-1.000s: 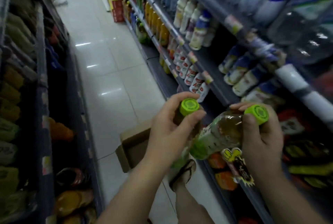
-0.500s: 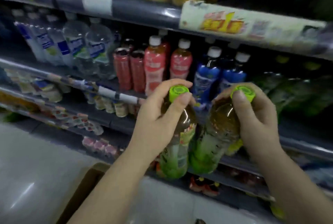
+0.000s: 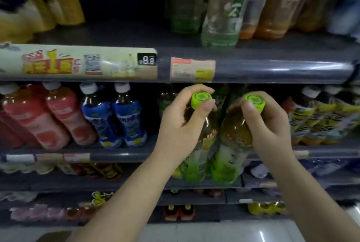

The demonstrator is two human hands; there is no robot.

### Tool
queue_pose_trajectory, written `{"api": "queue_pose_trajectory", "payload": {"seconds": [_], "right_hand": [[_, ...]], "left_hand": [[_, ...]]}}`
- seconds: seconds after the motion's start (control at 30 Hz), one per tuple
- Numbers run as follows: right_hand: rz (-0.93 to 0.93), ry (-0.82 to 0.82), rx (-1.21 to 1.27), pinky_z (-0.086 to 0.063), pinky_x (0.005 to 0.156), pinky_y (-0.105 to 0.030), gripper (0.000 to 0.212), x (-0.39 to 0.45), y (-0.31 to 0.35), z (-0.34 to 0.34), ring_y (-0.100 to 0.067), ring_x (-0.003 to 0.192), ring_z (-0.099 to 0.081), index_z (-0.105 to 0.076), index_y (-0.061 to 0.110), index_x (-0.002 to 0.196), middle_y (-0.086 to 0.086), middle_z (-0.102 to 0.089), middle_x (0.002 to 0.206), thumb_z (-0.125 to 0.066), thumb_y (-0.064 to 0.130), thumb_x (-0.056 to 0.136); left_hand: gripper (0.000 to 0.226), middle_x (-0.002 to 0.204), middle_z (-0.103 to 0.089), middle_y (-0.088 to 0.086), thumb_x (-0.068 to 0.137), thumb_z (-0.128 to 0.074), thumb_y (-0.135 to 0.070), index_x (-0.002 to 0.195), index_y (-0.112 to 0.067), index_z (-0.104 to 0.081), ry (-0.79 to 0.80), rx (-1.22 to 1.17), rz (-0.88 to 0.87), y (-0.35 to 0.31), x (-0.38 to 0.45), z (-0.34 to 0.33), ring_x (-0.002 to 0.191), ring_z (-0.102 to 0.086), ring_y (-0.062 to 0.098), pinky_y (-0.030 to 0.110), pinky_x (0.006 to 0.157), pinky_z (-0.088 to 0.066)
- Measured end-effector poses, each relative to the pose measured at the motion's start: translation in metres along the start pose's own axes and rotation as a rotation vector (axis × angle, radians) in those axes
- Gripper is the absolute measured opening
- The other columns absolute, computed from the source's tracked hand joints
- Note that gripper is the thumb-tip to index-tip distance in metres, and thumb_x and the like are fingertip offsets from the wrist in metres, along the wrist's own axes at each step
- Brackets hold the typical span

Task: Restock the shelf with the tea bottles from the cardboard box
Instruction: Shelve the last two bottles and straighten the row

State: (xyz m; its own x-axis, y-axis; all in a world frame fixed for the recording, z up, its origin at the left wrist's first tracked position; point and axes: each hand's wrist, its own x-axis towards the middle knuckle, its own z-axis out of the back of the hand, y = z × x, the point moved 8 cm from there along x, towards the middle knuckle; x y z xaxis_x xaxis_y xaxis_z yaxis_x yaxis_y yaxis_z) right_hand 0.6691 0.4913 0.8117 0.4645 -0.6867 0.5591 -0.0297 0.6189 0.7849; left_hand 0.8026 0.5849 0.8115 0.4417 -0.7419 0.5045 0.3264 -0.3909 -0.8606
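Note:
I hold two tea bottles with lime-green caps and green labels, side by side in front of the shelf. My left hand [image 3: 180, 126] grips the neck of the left tea bottle [image 3: 196, 156], thumb on its cap. My right hand [image 3: 269, 130] grips the neck of the right tea bottle [image 3: 229, 154] the same way. Both bottles hang upright before the middle shelf [image 3: 124, 155], where a dark gap holds similar green bottles [image 3: 165, 101] further back. A corner of the cardboard box [image 3: 54, 236] shows on the floor at bottom left.
Pink bottles [image 3: 58, 117] and blue bottles [image 3: 115, 121] stand left of the gap, yellow-labelled bottles [image 3: 315, 117] on the right. The upper shelf rail [image 3: 272, 68] with price tags runs just above the caps. Lower shelves carry small packs. White floor tiles [image 3: 224, 230] lie below.
My view has swung from the aisle and box up to the shelf. Both hands have carried the bottles up and closer to the middle shelf, still gripping them by the necks.

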Motion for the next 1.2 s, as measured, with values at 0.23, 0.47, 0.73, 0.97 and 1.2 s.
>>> {"api": "queue_pose_trajectory", "payload": {"seconds": [0.23,0.47,0.73,0.97,1.2], "right_hand": [[0.024,-0.078,-0.054,-0.046,0.065,-0.033,0.037,0.021,-0.040,0.050,-0.018,0.074,-0.057,-0.060,0.004,0.086,-0.009,-0.060,0.078,-0.046,0.038,0.092],[-0.032,-0.109,0.012,-0.047,0.065,-0.033,0.042,0.029,-0.077,0.069,-0.019,0.073,-0.059,-0.060,-0.001,0.087,-0.012,-0.063,0.079,-0.050,0.040,0.089],[-0.073,-0.108,0.044,-0.047,0.072,-0.020,0.009,0.042,-0.100,0.077,0.004,0.078,-0.058,-0.055,0.036,0.083,0.017,-0.061,0.078,-0.051,0.044,0.086],[-0.082,0.000,0.016,-0.040,0.074,-0.003,0.011,0.059,-0.107,0.066,0.017,0.082,-0.056,-0.052,0.042,0.081,0.024,-0.059,0.082,-0.056,0.036,0.089],[-0.168,0.071,0.056,-0.037,0.076,0.001,0.003,0.069,-0.124,0.054,0.011,0.083,-0.055,-0.058,0.027,0.094,0.018,-0.061,0.089,-0.058,0.028,0.092]], "left_hand": [[0.024,0.092,-0.064,0.006,0.092,-0.050,-0.027,0.109,-0.011,-0.056,-0.011,0.100,-0.097,0.009,0.026,-0.063,0.088,-0.063,0.017,0.027,0.085,-0.049],[0.020,0.092,-0.063,0.006,0.093,-0.050,-0.022,0.109,-0.012,-0.056,-0.033,0.172,-0.168,0.024,0.027,-0.092,0.090,-0.063,0.017,0.027,0.085,-0.048],[0.018,0.096,-0.065,-0.010,0.091,-0.055,-0.025,0.104,-0.015,-0.061,-0.259,0.164,0.001,0.054,0.047,-0.087,0.099,-0.062,0.003,0.016,0.092,-0.045],[0.015,0.099,-0.064,-0.016,0.090,-0.060,-0.017,0.102,-0.026,-0.061,-0.260,0.160,0.095,0.065,0.065,-0.090,0.099,-0.059,-0.005,0.011,0.092,-0.043],[0.024,0.085,-0.060,-0.024,0.087,-0.064,-0.019,0.087,-0.041,-0.056,-0.317,0.166,0.184,0.072,0.073,-0.083,0.079,-0.056,-0.022,-0.004,0.075,-0.038]]}}
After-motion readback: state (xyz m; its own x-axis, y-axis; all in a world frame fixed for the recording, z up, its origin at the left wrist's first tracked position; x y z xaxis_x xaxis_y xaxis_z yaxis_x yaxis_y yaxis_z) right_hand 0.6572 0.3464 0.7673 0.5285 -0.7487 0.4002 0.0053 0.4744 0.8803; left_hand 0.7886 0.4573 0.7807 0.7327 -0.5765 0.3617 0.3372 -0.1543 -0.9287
